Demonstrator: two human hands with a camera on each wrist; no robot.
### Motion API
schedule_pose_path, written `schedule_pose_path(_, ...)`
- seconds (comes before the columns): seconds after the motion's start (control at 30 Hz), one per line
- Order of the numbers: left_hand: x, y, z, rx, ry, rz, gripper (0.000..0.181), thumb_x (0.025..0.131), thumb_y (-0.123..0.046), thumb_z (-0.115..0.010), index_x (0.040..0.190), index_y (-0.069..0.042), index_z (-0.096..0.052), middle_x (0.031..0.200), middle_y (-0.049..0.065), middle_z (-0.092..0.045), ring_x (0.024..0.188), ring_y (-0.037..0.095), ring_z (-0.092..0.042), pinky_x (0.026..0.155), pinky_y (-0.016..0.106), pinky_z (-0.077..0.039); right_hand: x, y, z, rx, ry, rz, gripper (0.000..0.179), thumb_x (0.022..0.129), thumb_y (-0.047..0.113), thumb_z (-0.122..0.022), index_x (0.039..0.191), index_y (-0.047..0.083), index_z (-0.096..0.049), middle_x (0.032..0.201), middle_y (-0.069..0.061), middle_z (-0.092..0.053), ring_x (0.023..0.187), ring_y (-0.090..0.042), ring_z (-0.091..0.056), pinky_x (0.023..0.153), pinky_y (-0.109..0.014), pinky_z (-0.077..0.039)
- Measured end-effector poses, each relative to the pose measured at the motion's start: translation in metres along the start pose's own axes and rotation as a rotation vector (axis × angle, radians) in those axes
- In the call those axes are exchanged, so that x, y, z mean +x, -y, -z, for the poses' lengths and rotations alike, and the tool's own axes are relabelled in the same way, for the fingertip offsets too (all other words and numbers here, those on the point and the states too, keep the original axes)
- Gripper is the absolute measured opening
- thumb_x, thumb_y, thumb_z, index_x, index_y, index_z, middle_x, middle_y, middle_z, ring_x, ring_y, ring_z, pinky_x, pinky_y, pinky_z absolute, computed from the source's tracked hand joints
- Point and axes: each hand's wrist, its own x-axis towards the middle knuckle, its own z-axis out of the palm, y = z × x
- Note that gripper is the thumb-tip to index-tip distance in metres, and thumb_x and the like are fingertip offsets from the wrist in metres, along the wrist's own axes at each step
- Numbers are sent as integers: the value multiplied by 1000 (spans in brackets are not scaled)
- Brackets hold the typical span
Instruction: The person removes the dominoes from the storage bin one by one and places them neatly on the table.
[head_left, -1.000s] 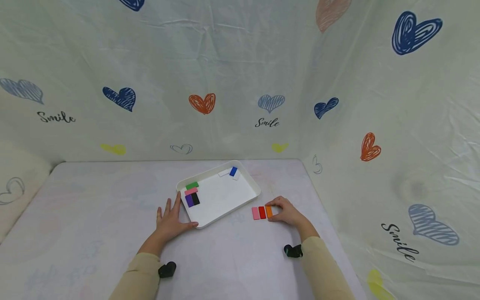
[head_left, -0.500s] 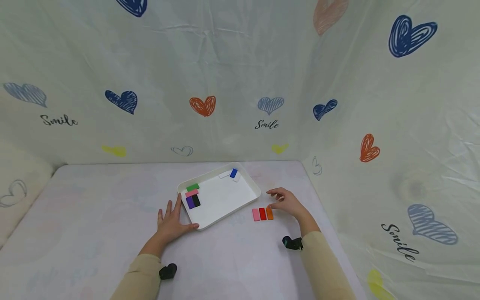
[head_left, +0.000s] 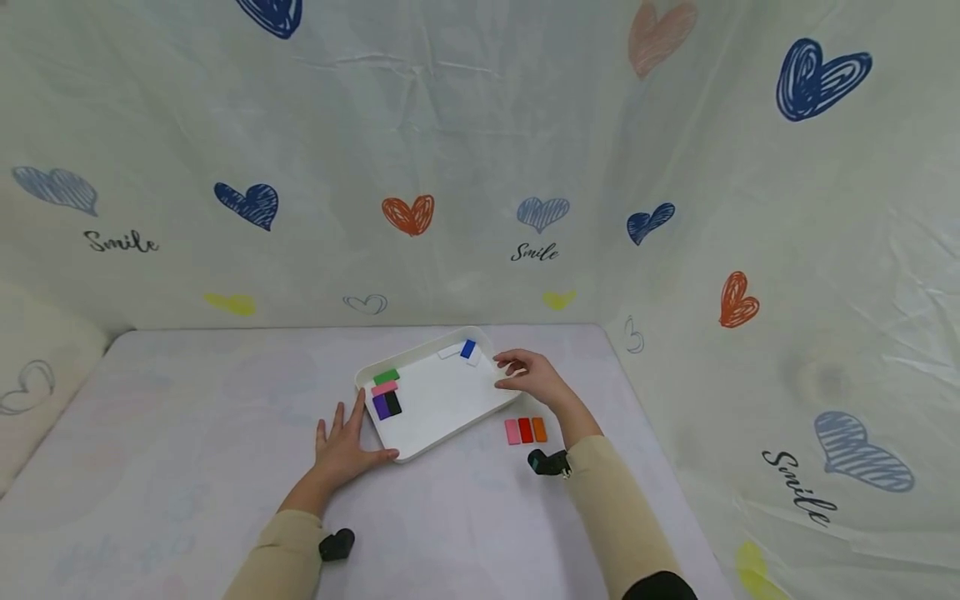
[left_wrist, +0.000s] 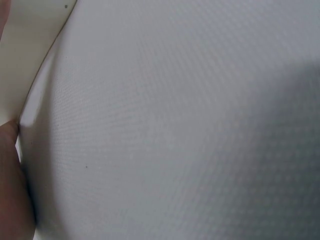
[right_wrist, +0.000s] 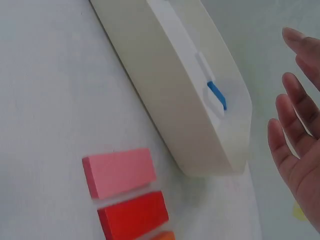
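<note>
My left hand (head_left: pixel 343 452) rests spread at the near left corner of a shallow white tray (head_left: pixel 457 433), thumb and forefinger against its wall. Over the tray's right end hovers my right hand (head_left: pixel 527 373), fingers loosely bent and holding nothing. In the tray's far right corner lie a blue block (head_left: pixel 468 348) and two white blocks. Along its left side sit a green block (head_left: pixel 386 377), a pink block (head_left: pixel 384 388), a purple block (head_left: pixel 381 407) and a black block (head_left: pixel 393 403). The right wrist view shows the blue block (right_wrist: pixel 217 95) beyond the tray wall.
On the table (head_left: pixel 225 400), just outside the tray's near right side, a pink block (head_left: pixel 512 432), a red block (head_left: pixel 526 430) and an orange block (head_left: pixel 539 429) stand in a row. A heart-printed curtain (head_left: pixel 465 125) hangs behind and to the right.
My right hand has let go of the orange block, leaving it beside the red one, and moved up and left over the tray. My left hand stays at the tray's corner.
</note>
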Motion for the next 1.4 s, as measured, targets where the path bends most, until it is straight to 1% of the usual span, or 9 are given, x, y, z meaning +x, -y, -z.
schedule_pose_path(0.07,0,1,-1,2,-6,-3,130,67,-59,-81,156,-4,-2,153,35,-15,143,50,-3,110,63,9,9,-3,-8,5,3,-3,45,84,5,-76,126,0,-61,118,-18,-62,98,-24,-55,82,-28,-51)
schedule_pose_path(0.27,1,3,-2,9,-10,3,130,67,-59,-81,156,-5,-3,153,35,-15,143,49,-3,110,63,9,27,5,-29,28,29,1,45,83,6,-77,125,0,-62,119,-20,-61,98,-23,-57,82,-29,-52)
schedule_pose_path(0.47,1,4,0,5,-20,1,130,66,-59,-81,156,-4,-5,153,35,-17,143,49,-4,110,63,8,41,13,-49,85,2,7,44,82,6,-78,123,-2,-62,116,-19,-62,95,-21,-59,78,-27,-51)
schedule_pose_path(0.6,1,4,1,9,-17,7,130,66,-59,-81,156,-4,-5,153,34,-17,143,49,-3,110,64,8,51,13,-64,143,-35,-5,46,81,4,-78,123,-4,-62,112,-17,-63,90,-18,-58,73,-24,-49)
schedule_pose_path(0.73,1,4,2,3,-16,12,130,66,-58,-82,156,-5,-4,153,35,-17,143,49,-3,110,63,8,61,10,-76,154,-106,-30,46,79,5,-81,121,-4,-64,103,-12,-63,85,-16,-56,69,-23,-48)
schedule_pose_path(0.9,1,3,2,5,-13,20,129,67,-58,-82,156,-5,-4,153,34,-17,143,49,-3,110,63,9,70,6,-87,144,-186,-73,46,77,8,-83,119,-1,-66,96,-6,-62,81,-15,-52,67,-22,-45)
schedule_pose_path(1.03,0,2,2,-2,-12,18,130,66,-57,-82,156,-5,-4,153,34,-17,143,49,-2,110,63,10,75,1,-94,171,-247,-70,49,74,5,-85,118,-4,-65,87,-5,-60,74,-13,-49,63,-20,-43)
schedule_pose_path(1.17,-1,2,0,-1,-23,16,130,66,-57,-83,156,-4,-6,153,34,-18,143,50,-4,110,63,9,79,-3,-100,210,-327,-63,48,72,2,-85,114,-7,-65,80,-4,-57,68,-10,-46,58,-19,-42)
schedule_pose_path(1.4,-2,0,-2,1,-33,13,129,65,-56,-84,156,-4,-7,153,33,-19,143,49,-5,110,63,8,84,-5,-111,248,-488,-88,44,73,2,-84,113,-3,-66,72,2,-50,64,-8,-45,58,-19,-41)
